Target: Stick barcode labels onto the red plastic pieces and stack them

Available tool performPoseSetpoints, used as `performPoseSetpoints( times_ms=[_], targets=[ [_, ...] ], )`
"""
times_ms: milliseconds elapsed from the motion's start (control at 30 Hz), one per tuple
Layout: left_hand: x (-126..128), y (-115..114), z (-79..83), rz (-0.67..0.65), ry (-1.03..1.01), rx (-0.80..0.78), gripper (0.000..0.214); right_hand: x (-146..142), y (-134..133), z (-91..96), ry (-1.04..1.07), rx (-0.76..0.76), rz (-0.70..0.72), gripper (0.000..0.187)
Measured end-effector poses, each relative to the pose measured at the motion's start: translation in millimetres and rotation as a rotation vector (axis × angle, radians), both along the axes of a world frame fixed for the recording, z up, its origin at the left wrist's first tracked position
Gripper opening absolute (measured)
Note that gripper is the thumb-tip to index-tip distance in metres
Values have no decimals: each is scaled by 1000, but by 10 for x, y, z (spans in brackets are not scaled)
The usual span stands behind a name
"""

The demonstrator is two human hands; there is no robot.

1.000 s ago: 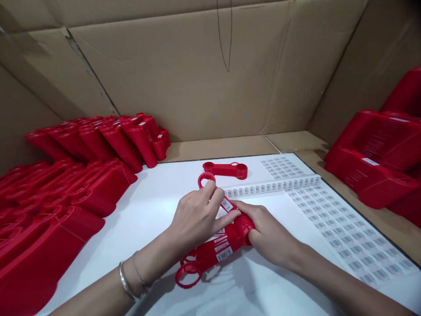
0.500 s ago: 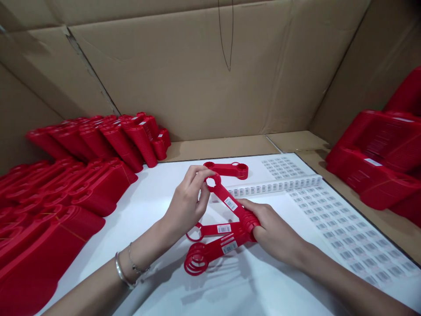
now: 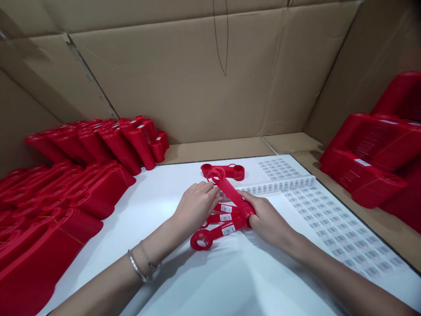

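Note:
My right hand [image 3: 271, 219] grips a fan of flat red plastic strips with ring-shaped ends [image 3: 232, 193], closed round their right-hand ends. Several lower strips carry white barcode labels [image 3: 228, 229] and spread out to the left. The upper strips show no label on the visible face. My left hand [image 3: 197, 199] is closed, its fingers curled at the left end of one labelled strip; that end is hidden behind the fingers. Just beyond the hands, a short stack of the same red strips [image 3: 226, 173] lies on the white work surface [image 3: 158, 193].
Large stacks of red strips [image 3: 88, 188] fill the left side, some held by rubber bands. More red stacks [image 3: 371, 175] stand at the right. A sheet of barcode labels [image 3: 342, 228] lies at right, with its rolled part [image 3: 272, 186] across it. Cardboard walls [image 3: 184, 79] surround the surface.
One labelled strip has swung down from the top of the fan, and my left hand has moved down and closer in. Upper strips now show a plain face. The view has shifted slightly.

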State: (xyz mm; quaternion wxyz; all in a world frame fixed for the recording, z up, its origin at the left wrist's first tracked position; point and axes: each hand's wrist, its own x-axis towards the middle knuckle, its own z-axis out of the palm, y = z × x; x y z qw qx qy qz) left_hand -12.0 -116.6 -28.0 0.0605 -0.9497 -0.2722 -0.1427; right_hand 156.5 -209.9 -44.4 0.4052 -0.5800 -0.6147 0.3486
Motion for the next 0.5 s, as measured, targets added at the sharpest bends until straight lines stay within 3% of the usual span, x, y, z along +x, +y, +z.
performPoseSetpoints(
  times_ms=[233, 500],
  targets=[
    [150, 42, 24, 75, 86, -172, 25, 96, 149, -128, -19, 25, 17, 67],
    [113, 49, 2, 51, 79, -221, 26, 79, 209, -146, -51, -31, -14, 50]
  ],
)
